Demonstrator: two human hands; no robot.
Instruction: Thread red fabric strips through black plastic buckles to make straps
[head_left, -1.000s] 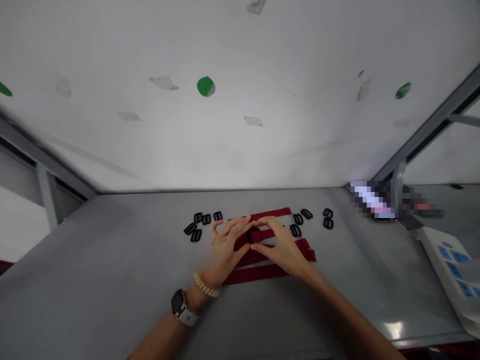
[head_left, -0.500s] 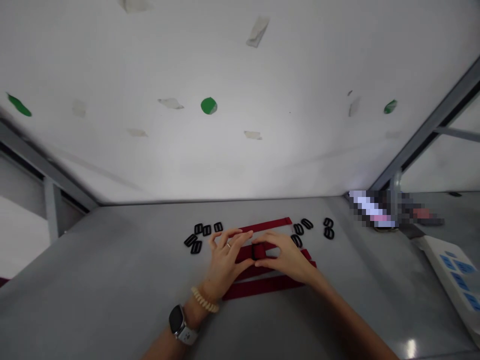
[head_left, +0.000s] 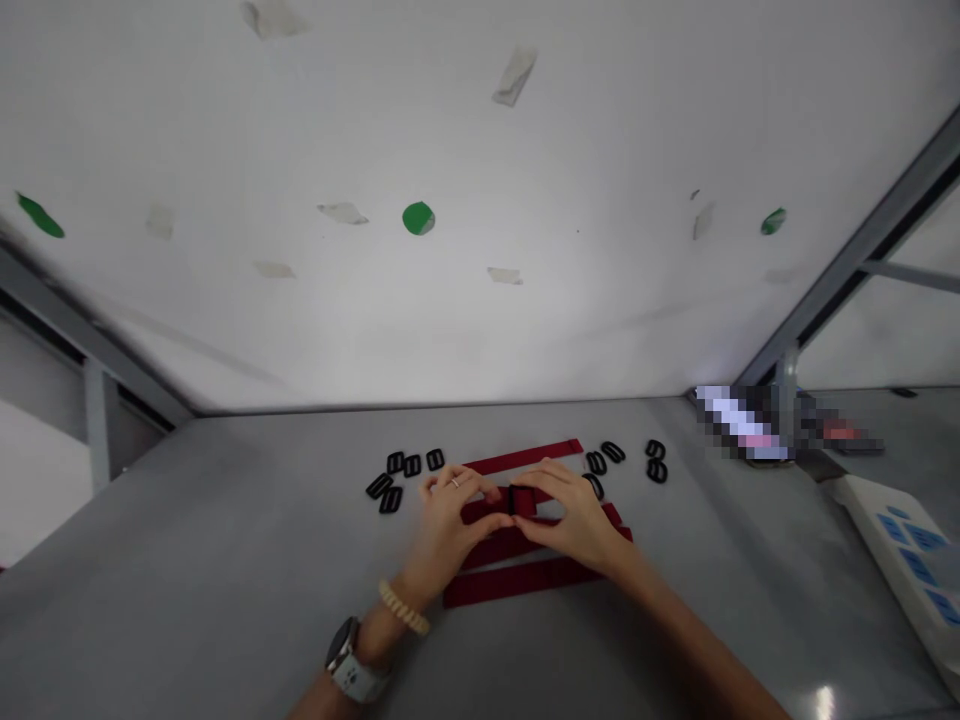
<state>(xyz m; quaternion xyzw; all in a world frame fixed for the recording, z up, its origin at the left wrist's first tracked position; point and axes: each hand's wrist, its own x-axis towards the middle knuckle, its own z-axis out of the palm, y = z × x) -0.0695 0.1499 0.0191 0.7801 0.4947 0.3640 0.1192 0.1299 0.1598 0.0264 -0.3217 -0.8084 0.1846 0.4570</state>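
My left hand (head_left: 454, 515) is closed on a red webbing strap (head_left: 474, 511), its thumb and forefinger near the strap's left part. A black slider buckle (head_left: 513, 500) stands around that strap, between the fingertips of both hands. My right hand (head_left: 574, 512) pinches the buckle, where the webbing makes a small red loop (head_left: 527, 501). More red straps lie flat beneath and around the hands, one at the back (head_left: 536, 455) and one at the front (head_left: 517, 580). The palms and part of the held strap are hidden.
Several black slider buckles (head_left: 412, 465) lie left of the straps. Several black rings (head_left: 613, 452) lie to the right. A blurred-out phone-like object (head_left: 742, 425) and a white device with blue keys (head_left: 892, 550) are farther right. A white panel (head_left: 450, 330) rises behind the grey table (head_left: 262, 550).
My left fingers have drawn back slightly left, leaving the black buckle more visible. My right hand stays at the buckle. The view has shifted a little.
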